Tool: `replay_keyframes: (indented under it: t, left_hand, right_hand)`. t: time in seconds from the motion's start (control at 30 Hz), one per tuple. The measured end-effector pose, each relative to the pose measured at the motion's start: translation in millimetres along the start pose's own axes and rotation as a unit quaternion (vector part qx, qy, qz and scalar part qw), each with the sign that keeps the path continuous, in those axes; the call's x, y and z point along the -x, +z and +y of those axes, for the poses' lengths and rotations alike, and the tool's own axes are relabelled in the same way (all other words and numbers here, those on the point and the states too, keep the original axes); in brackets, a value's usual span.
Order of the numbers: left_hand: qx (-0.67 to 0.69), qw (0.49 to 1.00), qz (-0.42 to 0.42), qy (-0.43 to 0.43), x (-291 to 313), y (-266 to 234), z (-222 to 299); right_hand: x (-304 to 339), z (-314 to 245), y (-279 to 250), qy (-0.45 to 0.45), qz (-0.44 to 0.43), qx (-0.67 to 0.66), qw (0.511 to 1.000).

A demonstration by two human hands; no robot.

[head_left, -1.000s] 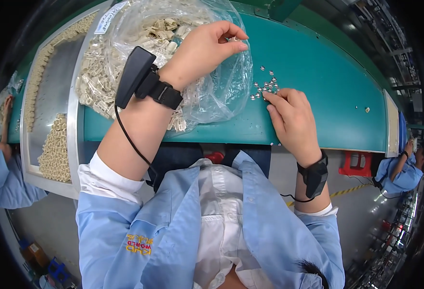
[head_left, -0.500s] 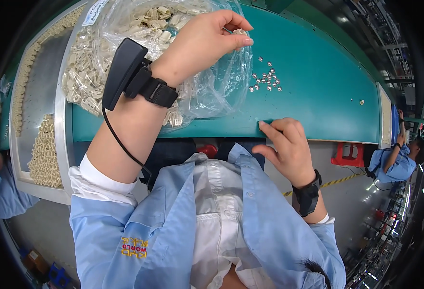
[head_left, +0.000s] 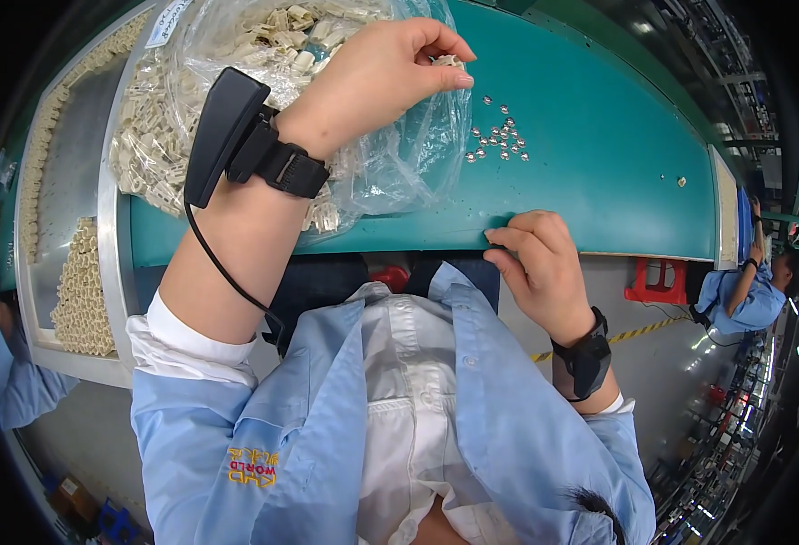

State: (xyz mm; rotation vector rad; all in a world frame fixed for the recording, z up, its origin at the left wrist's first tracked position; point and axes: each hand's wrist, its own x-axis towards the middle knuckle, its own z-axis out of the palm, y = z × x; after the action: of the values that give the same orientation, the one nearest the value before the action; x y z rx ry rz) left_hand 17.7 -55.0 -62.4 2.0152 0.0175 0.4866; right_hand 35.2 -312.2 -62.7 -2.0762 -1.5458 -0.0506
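Note:
My left hand [head_left: 377, 77] reaches over a clear plastic bag [head_left: 422, 168] of cream plastic parts. Its thumb and fingers close on one small cream plastic part [head_left: 449, 62], mostly covered by the fingers. At the table's near edge, my right hand [head_left: 545, 263] has its fingers curled, thumb and index drawn close together. What it pinches, if anything, is too small to make out. Between the bag and the open table at right lies a loose group of small shiny metal pieces [head_left: 506, 136].
A metal-framed tray [head_left: 72, 173] with rows of cream parts stands at left. Two tiny bits [head_left: 681, 182] lie on the green table [head_left: 599, 173] at right. A red stool [head_left: 658, 280] stands beyond its edge. Other people sit at far left and far right.
My right thumb has come up toward the index fingertip, narrowing the gap, with the hand raised slightly. My left hand keeps its pinch on the cream part, nearly still.

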Motion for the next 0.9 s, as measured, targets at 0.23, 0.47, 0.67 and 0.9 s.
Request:
replay_keyframes:
  t: [0.23,0.47,0.67,0.9]
  left_hand:
    - [0.112,0.982,-0.060,-0.142,-3,-3,27]
    - [0.044,0.999,-0.017,0.011,0,0,4]
    - [0.089,0.996,-0.012,0.009,-2,-1,1]
    - [0.122,0.992,-0.018,-0.038,-5,-7,-1]
  right_hand:
    - [4,4,3,-0.029,0.017,-0.002,0.999]
    - [0,12,-1,0.011,0.063,-0.048,0.997]
    - [-55,24,-15,0.140,0.041,-0.090,0.985]
    - [-127,48,-12,0.131,0.020,-0.248,0.960]
